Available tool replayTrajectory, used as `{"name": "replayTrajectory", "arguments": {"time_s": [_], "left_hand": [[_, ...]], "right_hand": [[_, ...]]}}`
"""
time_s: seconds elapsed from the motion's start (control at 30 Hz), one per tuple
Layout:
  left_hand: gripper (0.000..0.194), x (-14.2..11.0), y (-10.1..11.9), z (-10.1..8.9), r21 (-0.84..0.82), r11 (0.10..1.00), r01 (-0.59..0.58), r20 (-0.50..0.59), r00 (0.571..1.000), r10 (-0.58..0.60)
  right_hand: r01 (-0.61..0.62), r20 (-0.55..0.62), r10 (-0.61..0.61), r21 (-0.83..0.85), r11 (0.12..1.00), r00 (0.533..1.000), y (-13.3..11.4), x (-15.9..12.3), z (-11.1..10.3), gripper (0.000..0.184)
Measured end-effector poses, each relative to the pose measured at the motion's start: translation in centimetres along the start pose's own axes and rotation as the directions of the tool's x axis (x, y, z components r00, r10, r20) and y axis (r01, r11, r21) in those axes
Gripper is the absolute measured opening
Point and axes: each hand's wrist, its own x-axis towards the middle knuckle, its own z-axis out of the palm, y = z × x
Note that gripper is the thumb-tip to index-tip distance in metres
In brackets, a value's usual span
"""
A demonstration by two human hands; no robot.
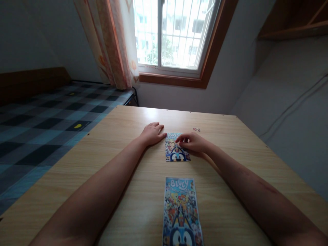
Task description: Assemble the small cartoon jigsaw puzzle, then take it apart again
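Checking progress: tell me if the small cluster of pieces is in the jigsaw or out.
Out: the jigsaw pieces lie on the tabletop beyond the right hand, apart from the jigsaw puzzle.

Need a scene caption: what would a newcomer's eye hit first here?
The bright, rectangular, barred glass window at top centre. Next, the small, colourful, rectangular jigsaw puzzle on the pale wood-grain table, the bare left hand by its upper left corner, the bare right hand over its right side. Then the tall, colourful printed Bluey picture at the bottom edge.

Head-worn view, forward and down, close above table (143, 198), facing window (183, 37)
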Motion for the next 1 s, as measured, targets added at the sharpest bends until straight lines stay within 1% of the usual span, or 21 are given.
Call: {"name": "replayTrajectory", "arguments": {"time_s": [0.2,0.27,0.37,0.47,0.53,0.63,0.7,0.77,0.83,1.0], "left_hand": [[0.061,0.0,0.0,-0.1,0.006,1.000,-0.007,0.008,1.000,0.007],[0.062,0.0,0.0,-0.1,0.010,1.000,-0.011,0.008,1.000,0.010],[0.061,-0.1,0.1,-0.1,-0.005,1.000,-0.006,0.004,1.000,0.006],[0.060,-0.1,0.2,-0.2,-0.010,1.000,0.002,0.004,1.000,-0.002],[0.059,-0.1,0.2,-0.2,-0.003,1.000,0.006,0.006,1.000,-0.006],[0.059,0.0,0.2,-0.3,-0.006,1.000,0.007,0.012,1.000,-0.007],[0.059,0.0,0.2,-0.2,-0.019,1.000,0.004,0.010,1.000,-0.004],[0.059,-0.1,0.1,-0.2,-0.031,1.000,0.002,0.008,1.000,-0.002],[0.058,-0.1,0.1,-0.2,-0.034,0.999,0.000,0.005,1.000,0.000],[0.061,-0.1,0.2,-0.1,-0.002,1.000,0.003,-0.005,1.000,-0.003]], "right_hand": [[0.092,-0.014,-0.092,-0.045,0.995,0.996,-0.1,-0.1,-0.2,0.019],[0.080,-0.010,-0.081,-0.051,0.995,0.997,0.0,-0.1,-0.2,0.022],[0.033,-0.008,-0.033,-0.045,0.998,0.999,0.3,0.0,-0.1,0.031],[-0.004,-0.007,0.004,-0.007,1.000,1.000,0.5,0.1,-0.1,0.038],[-0.025,-0.045,0.027,0.030,0.999,0.999,0.7,0.2,-0.3,0.035],[-0.037,-0.181,0.048,0.062,0.997,0.982,1.3,0.3,-1.1,0.033],[-0.027,-0.240,0.041,0.061,0.998,0.970,1.8,0.3,-1.5,0.033],[-0.015,-0.230,0.027,0.057,0.998,0.973,2.2,0.2,-1.7,0.035],[0.000,-0.182,0.007,0.039,0.999,0.983,2.3,0.0,-1.6,0.035],[0.100,-0.044,-0.103,-0.072,0.992,0.994,1.3,-0.3,-1.0,0.017]]}}
